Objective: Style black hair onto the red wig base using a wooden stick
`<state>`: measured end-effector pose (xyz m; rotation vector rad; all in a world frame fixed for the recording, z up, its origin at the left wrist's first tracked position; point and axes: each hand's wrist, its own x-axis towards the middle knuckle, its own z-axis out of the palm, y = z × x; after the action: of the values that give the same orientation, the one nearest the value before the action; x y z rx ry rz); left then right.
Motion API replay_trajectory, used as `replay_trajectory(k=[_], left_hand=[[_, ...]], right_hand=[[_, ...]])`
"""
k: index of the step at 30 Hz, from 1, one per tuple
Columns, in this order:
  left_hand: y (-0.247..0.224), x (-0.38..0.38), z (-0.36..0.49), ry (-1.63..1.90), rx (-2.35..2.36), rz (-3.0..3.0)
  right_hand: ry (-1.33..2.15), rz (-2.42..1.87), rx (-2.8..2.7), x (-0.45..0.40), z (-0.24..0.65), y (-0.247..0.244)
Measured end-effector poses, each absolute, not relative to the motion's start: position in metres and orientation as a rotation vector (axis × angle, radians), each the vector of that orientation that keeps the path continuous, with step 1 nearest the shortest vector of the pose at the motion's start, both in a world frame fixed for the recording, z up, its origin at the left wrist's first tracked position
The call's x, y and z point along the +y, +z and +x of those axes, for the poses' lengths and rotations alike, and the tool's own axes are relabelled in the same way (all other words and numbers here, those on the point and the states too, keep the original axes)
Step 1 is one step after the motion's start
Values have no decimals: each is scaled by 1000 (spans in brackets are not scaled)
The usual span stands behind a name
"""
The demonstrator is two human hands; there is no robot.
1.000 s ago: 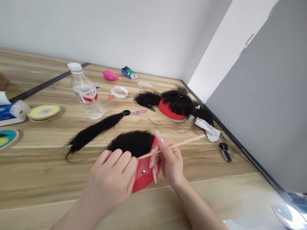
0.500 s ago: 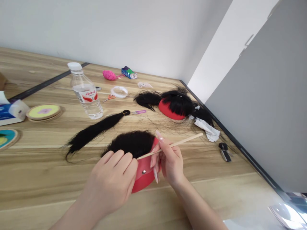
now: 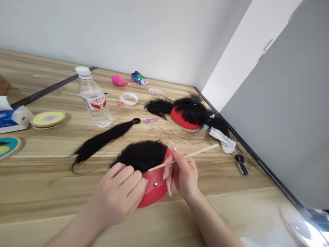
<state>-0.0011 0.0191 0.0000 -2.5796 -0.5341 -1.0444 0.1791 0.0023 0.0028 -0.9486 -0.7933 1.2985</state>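
Observation:
A red dome-shaped form [image 3: 154,197] lies on the wooden table, its far part covered by black hair [image 3: 142,154]. A silver pin head [image 3: 155,184] shows on its near side. My right hand [image 3: 182,171] pinches a thin wooden stick [image 3: 202,150], whose left tip touches the form at the hair's lower edge. My left hand [image 3: 122,193] is closed at the form's left side, by the hair's edge; its fingertips are hidden, and what they grip cannot be made out.
Behind lie a tied black hair bundle [image 3: 105,139], a purple snipper [image 3: 150,120], a water bottle [image 3: 95,103] and orange scissors [image 3: 119,104]. Farther right are a second red form [image 3: 181,119] with black hair, crumpled tissue [image 3: 223,140] and a black clip [image 3: 241,164]. Embroidery hoops [image 3: 48,118] lie left.
My left hand has shifted slightly left and down, showing more of the stick's tip and the hair's edge. The right hand still holds the stick, nearly in place.

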Motion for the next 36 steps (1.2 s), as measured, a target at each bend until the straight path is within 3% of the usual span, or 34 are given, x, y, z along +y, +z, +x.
replay_trajectory(k=[14,36], left_hand=[[-13,14,-6,-1129,-380,-2560],[-10,9,1,-1568,-284,-2837]], right_hand=[[1312,-909,-788,2,179,3],[1291,-871,-835,4,180,0]])
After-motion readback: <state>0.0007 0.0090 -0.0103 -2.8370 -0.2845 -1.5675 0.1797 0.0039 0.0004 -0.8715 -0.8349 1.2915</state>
